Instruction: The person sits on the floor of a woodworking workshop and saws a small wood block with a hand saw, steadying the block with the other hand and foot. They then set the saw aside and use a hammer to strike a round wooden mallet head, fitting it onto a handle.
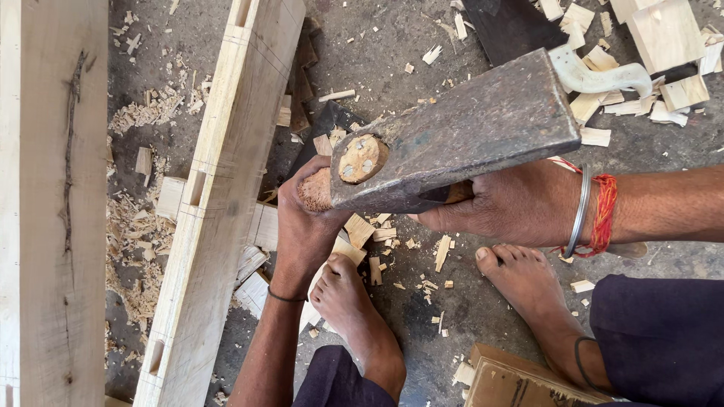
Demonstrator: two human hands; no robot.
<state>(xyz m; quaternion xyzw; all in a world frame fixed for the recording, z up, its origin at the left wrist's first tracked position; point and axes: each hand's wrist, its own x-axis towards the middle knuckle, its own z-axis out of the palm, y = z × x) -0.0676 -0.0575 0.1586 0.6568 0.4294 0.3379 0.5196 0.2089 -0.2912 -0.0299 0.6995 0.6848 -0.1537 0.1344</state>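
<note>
My right hand [513, 205] grips the short handle of a heavy, rusty iron axe head [467, 124], held flat side down. The sawn handle end shows in the axe's eye [362, 158]. The axe's blunt end rests on or just above the frayed round wooden top of a chisel handle [314, 190]. My left hand [303, 230] is closed around that handle. The chisel's blade is hidden under my hand. A metal bangle and red thread circle my right wrist [592, 215].
A long pale beam with cut mortise slots [219, 188] lies left of my hands, and a wide plank [53, 203] lies further left. My bare feet [353, 309] [528, 290] rest on the chip-strewn floor. Wood offcuts [664, 34] lie at the top right, a wooden box [520, 380] at the bottom.
</note>
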